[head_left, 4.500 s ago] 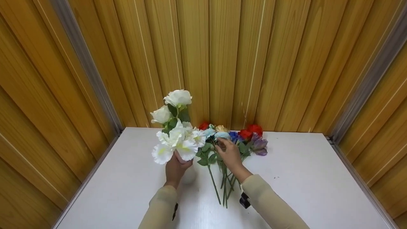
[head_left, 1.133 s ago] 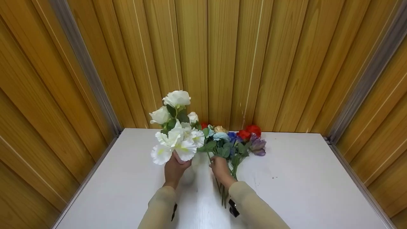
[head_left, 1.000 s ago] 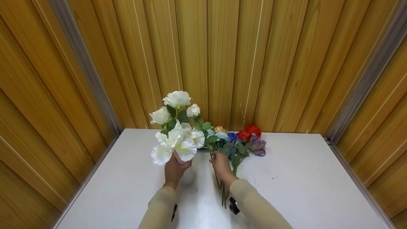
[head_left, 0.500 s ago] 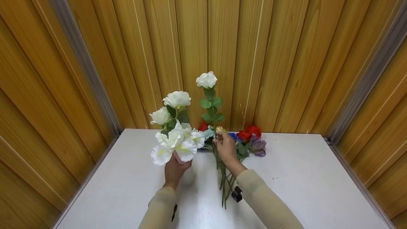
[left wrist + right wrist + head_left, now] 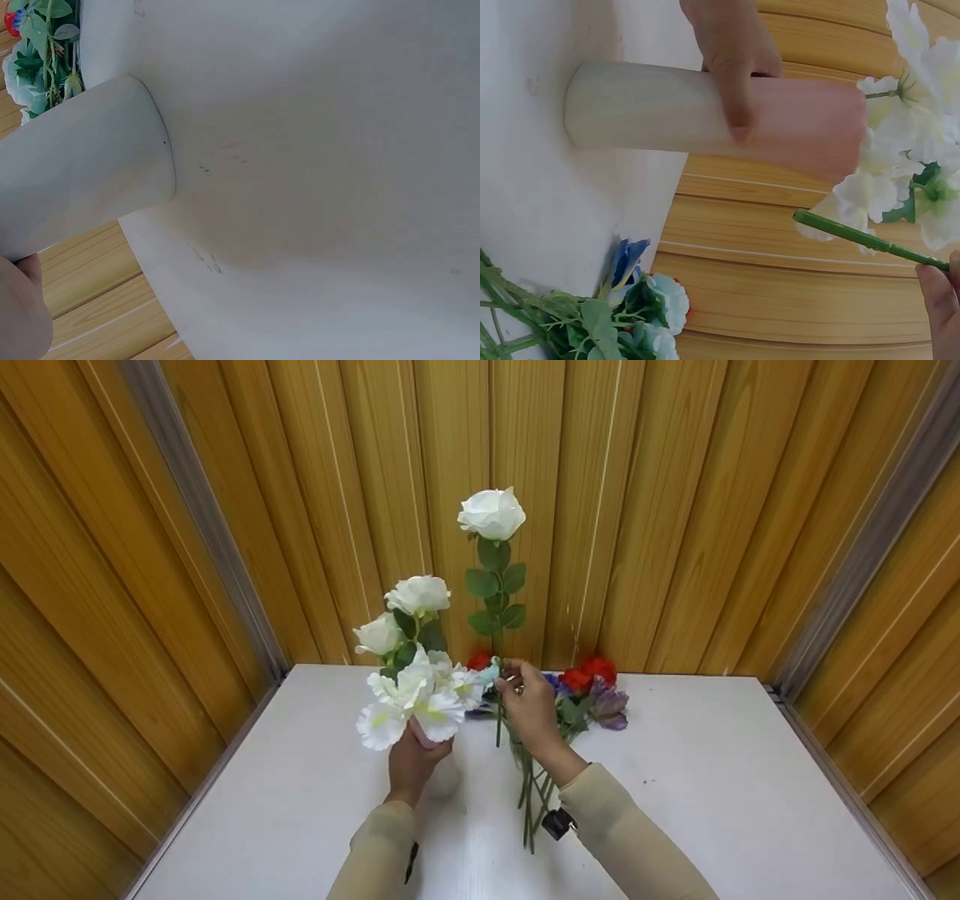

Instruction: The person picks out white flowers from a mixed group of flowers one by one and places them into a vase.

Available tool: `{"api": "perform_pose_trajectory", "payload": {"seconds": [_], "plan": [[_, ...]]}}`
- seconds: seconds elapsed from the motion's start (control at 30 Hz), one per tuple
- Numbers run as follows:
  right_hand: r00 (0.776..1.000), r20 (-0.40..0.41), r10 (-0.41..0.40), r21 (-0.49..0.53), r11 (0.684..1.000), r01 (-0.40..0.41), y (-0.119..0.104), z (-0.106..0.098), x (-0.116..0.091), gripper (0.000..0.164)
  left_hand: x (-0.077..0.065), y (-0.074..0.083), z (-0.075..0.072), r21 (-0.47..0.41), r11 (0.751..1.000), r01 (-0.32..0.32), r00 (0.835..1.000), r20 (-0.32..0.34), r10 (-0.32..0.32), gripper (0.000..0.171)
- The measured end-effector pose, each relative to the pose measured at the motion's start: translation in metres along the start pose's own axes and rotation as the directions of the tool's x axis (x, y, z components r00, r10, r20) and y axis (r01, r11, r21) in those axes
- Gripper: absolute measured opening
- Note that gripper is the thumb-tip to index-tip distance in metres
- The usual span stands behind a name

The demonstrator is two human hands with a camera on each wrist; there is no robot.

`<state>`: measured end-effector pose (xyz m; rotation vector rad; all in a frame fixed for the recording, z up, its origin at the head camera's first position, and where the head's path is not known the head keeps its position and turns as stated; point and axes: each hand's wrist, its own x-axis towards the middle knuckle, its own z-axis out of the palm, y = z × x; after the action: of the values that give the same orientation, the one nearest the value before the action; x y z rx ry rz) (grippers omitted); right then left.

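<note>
My left hand (image 5: pixel 411 765) grips a tall vase (image 5: pixel 652 105), white below and pink toward its mouth, standing upright on the table. White flowers (image 5: pixel 416 690) fill the vase, frilly ones low and two roses (image 5: pixel 418 594) above. Between thumb and fingers my right hand (image 5: pixel 531 709) pinches the stem of a single white rose (image 5: pixel 492 514), held upright just right of the vase. Its green stem end (image 5: pixel 832 225) hangs free near the vase mouth in the right wrist view. In the left wrist view the vase's lower part (image 5: pixel 90 157) shows, with only a bit of the hand.
Loose flowers lie on the white table (image 5: pixel 697 780) right of the vase: red ones (image 5: pixel 598 668), a purple one (image 5: pixel 611 706) and blue ones. Their stems (image 5: pixel 531 802) point toward the front edge. A wood-panelled wall (image 5: pixel 637 510) rises behind the table.
My right hand has picked the white rose from the pile by its stem and lifted it upright, clear of the other flowers. My left hand has stayed on the vase.
</note>
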<state>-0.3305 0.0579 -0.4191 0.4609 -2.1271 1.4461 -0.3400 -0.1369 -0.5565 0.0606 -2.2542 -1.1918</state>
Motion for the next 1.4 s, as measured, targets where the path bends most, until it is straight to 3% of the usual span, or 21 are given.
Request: {"api": "perform_pose_trajectory", "payload": {"seconds": [0.47, 0.7, 0.8, 1.03, 1.4], "plan": [[0.999, 0.027, -0.046, 0.064, 0.997, 0.044, -0.028, 0.002, -0.011, 0.021, 0.000, -0.001, 0.002, -0.017, 0.999, -0.044, 0.999, -0.020, 0.043, 0.072], [0.997, 0.066, -0.031, 0.116, 0.993, 0.024, -0.028, 0.013, -0.015, 0.019, 0.000, -0.005, 0.005, 0.032, 0.991, -0.127, 0.989, -0.067, 0.129, 0.062], [0.997, 0.065, -0.043, 0.115, 0.993, 0.035, -0.028, 0.020, -0.016, 0.019, 0.001, -0.005, 0.005, 0.018, 0.990, -0.143, 0.987, -0.070, 0.144, 0.067], [0.997, 0.037, -0.073, 0.076, 0.995, 0.070, -0.038, 0.033, -0.009, 0.015, 0.000, -0.005, 0.003, 0.008, 0.995, -0.100, 0.993, -0.057, 0.101, 0.063], [0.990, 0.014, -0.139, 0.123, 0.983, 0.137, -0.056, 0.047, 0.010, 0.011, 0.000, 0.000, 0.001, -0.049, 0.999, -0.009, 1.000, 0.004, 0.009, 0.069]]}}
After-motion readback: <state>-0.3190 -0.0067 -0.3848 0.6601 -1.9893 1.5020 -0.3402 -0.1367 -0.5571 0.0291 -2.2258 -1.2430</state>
